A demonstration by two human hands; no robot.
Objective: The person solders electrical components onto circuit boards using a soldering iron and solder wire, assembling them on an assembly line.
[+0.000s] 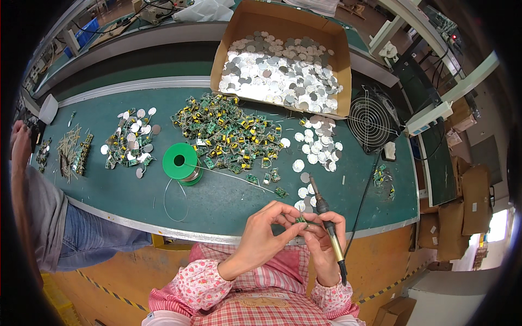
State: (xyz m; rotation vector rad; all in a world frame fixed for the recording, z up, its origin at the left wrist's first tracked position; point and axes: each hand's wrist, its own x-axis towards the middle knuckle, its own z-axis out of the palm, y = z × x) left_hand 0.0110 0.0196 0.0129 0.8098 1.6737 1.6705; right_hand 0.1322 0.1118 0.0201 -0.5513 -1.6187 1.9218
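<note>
A small green circuit board (300,219) is pinched in the fingertips of my left hand (260,234), just above the table's front edge. My right hand (325,254) grips a soldering iron (334,242), tip pointing up and away, while its fingers also meet the board. Beyond my hands lie several round silvery discs (303,193) and a few loose boards (280,192). A green spool of solder wire (174,157) stands to the left, its wire stretching across the table toward those boards. Behind it is a large heap of green boards with yellow parts (228,127).
A cardboard box (218,69) of discs stands at the back, with more discs (318,144) spilled before it. At right sit a black fan (372,119) and the iron's cable (363,204). Boards with discs (130,138) lie at left, near another person's hand (20,138).
</note>
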